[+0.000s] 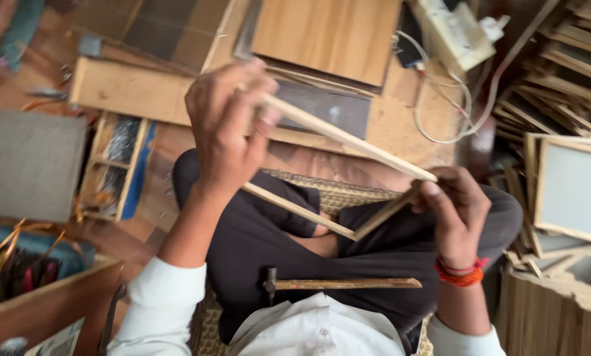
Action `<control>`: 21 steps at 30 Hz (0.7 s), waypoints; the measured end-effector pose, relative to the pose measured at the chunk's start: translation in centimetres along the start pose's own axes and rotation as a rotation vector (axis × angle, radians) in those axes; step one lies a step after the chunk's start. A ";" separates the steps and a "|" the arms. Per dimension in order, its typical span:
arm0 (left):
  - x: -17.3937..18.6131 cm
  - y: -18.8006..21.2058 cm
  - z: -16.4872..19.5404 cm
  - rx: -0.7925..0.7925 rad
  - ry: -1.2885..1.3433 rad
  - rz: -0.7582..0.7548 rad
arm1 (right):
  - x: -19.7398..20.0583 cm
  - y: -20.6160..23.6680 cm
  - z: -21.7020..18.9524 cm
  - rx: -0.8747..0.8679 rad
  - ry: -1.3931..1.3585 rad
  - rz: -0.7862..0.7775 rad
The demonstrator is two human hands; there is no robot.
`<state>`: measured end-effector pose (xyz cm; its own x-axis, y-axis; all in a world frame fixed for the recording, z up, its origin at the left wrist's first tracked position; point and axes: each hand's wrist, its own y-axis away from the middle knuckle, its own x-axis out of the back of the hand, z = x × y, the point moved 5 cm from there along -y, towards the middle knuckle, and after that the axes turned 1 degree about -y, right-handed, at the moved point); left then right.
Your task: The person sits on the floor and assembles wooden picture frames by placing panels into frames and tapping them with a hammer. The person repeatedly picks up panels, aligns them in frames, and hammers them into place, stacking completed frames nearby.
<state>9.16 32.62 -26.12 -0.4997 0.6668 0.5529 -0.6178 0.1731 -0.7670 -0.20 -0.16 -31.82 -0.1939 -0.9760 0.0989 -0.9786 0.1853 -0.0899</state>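
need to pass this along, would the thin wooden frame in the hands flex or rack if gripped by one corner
The wooden frame is thin strip stock, so probably light and apt to rack. Both the left hand and right hand steady it, suggesting it may twist held by one corner.

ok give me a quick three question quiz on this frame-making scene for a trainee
1. True or false: both hands hold the same wooden frame.
2. Which tool lies across the person's lap? A) pliers B) hammer C) saw
3. Fill in: the right hand wears an ______ thread band at the wrist.

Key
1. True. The left hand grips the frame's upper strip, the right hand pinches its right corner.
2. B, the hammer, wooden handle pointing to the person's right.
3. Orange; the band sits just below the hand.
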 end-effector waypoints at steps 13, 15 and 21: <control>-9.9 5.2 -8.2 0.533 1.035 -0.244 | 2.0 -1.3 5.5 0.009 -0.052 -0.019; -11.0 5.2 -8.0 0.484 1.042 -0.243 | 2.1 -1.4 5.4 0.018 -0.044 -0.008; -13.3 6.1 -8.0 0.623 1.216 -0.178 | 3.1 -2.1 5.1 0.025 0.225 0.039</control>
<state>16.93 30.65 -40.73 0.2552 0.9340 -0.2500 -0.9454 0.1868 -0.2671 1.62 -4.17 -36.38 -0.2447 -0.9178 0.3128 -0.9686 0.2167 -0.1219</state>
